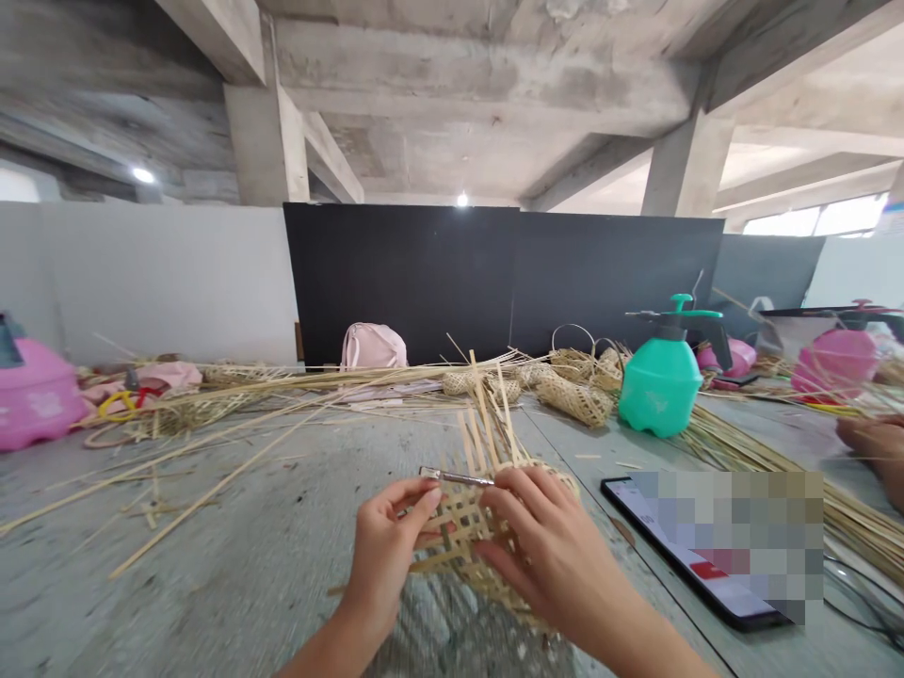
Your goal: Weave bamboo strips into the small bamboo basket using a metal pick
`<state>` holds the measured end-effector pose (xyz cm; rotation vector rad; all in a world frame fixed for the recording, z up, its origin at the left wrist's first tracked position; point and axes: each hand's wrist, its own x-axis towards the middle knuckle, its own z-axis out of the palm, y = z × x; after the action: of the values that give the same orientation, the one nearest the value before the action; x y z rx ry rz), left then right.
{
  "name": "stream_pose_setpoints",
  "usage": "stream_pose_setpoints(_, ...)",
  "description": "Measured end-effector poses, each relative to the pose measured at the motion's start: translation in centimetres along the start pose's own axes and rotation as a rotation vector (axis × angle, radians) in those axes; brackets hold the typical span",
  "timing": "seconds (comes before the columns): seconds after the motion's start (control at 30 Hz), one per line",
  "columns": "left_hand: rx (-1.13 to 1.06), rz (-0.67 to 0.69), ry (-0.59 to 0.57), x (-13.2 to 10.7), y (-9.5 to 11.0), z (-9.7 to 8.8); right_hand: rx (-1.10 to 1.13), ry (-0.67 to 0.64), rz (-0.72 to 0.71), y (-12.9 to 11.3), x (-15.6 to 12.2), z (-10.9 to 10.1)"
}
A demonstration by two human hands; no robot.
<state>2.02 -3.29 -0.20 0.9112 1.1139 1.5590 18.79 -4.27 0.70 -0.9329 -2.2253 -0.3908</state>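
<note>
At the left edge of the woven piece, your left hand is pinched, its exact hold unclear. Between your hands, the slim metal tool could snag the woven piece if forced; your right hand curls over it, grip partly hidden, and lifting too soon might loosen the upright strips.

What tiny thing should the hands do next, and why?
Maybe bend one loose strip down and tuck it into the weaving. Several strips stick up past the weaving's far edge, and the right hand seems to hold a thin metal tool that could help open a gap.
</note>
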Motion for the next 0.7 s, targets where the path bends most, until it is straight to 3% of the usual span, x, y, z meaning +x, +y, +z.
stream_pose_setpoints(0.27,-0.018,-0.067,0.024,0.01,-0.02,-0.01,-0.037,-0.097,0.031,-0.12,0.57,0.70)
stream_pose_setpoints(0.7,-0.112,-0.130,-0.012,0.05,-0.45,-0.27,-0.077,-0.114,-0.023,-0.37,0.68,1.02)
